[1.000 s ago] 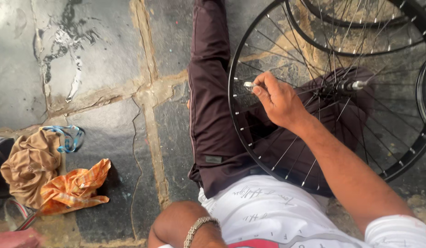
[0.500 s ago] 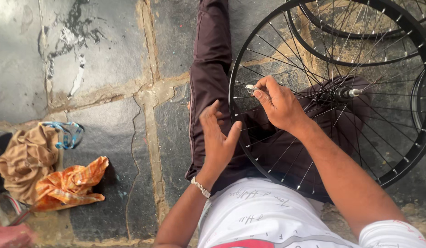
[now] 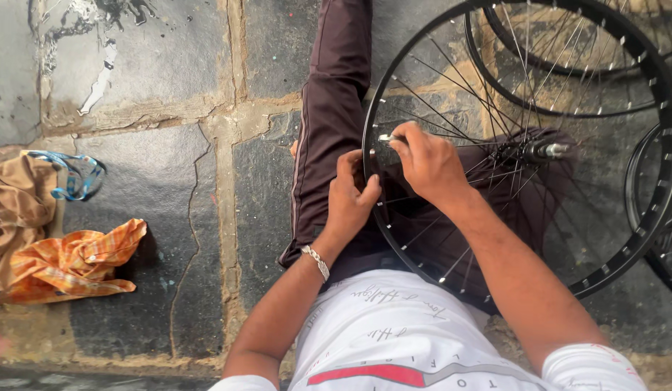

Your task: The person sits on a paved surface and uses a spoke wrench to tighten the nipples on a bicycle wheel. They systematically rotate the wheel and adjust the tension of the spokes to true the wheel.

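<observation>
My left hand (image 3: 350, 194) holds the wheel (image 3: 521, 148) rim steady on my lap, so my right hand (image 3: 426, 161) can pinch a small metal tool (image 3: 386, 137).

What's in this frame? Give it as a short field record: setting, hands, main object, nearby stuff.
setting: person seated on grey stone-slab floor, legs out, dark maroon trousers
main object: black spoked bicycle wheel rim across the lap, metal hub axle at centre
left hand: gripping the rim's near edge, silver bracelet on wrist
right hand: pinching a small silvery tool at the rim
nearby: more black rims behind; orange checked cloth, brown cloth, blue strap at left
</observation>
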